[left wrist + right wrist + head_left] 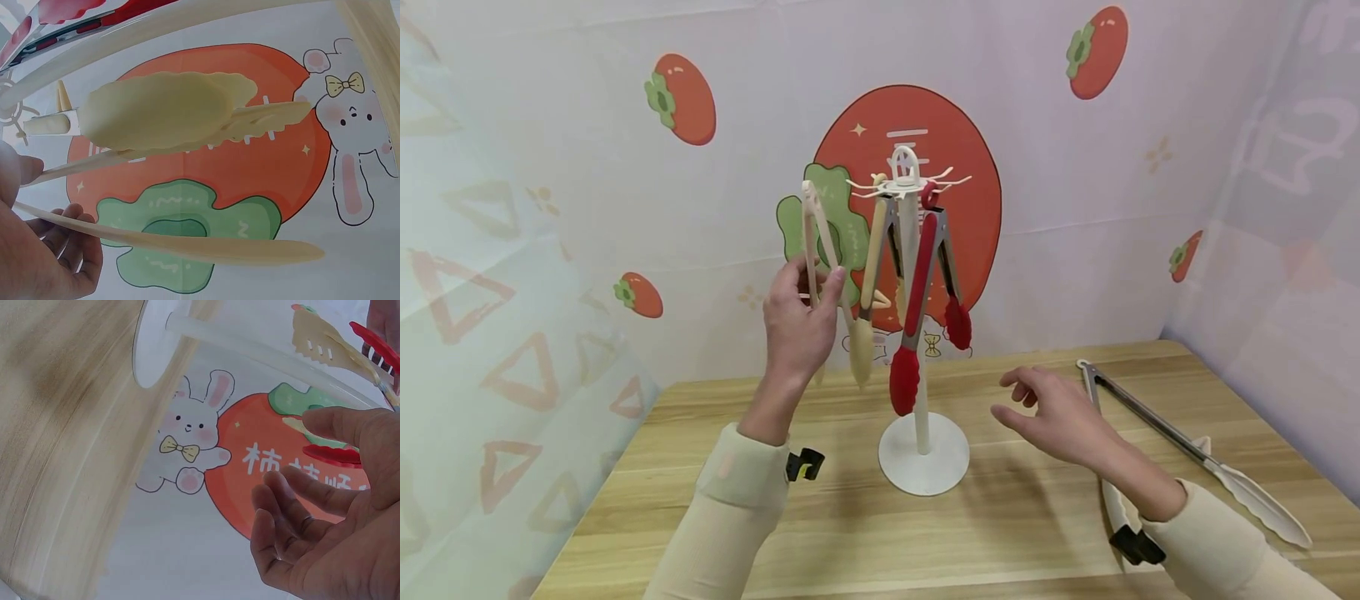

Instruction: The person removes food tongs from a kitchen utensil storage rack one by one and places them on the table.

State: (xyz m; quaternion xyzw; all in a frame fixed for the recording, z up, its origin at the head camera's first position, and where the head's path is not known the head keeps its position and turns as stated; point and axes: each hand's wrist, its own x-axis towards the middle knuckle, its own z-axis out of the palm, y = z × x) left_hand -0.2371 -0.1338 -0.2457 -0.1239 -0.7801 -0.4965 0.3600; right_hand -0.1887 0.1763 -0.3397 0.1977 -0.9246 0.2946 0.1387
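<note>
Slim cream tongs (825, 233) are held upright in my left hand (801, 321), thumb on one arm and fingers on the other. Their two tips spread apart in the left wrist view, with one arm (219, 249) crossing low over the printed cloth. Just right of them is a white hook stand (922, 429) on a round base. Pale yellow tongs (873, 258) with metal parts hang from its left side, and red tongs (917, 292) hang at the front. My right hand (1052, 414) hovers right of the stand, fingers loosely bent, holding nothing.
White-tipped metal tongs (1172, 433) lie spread on the wooden table (775, 533) at the right, one arm partly hidden under my right forearm. Behind the table hangs a pale cloth (760, 75) printed with persimmons. Cloth also closes off both sides.
</note>
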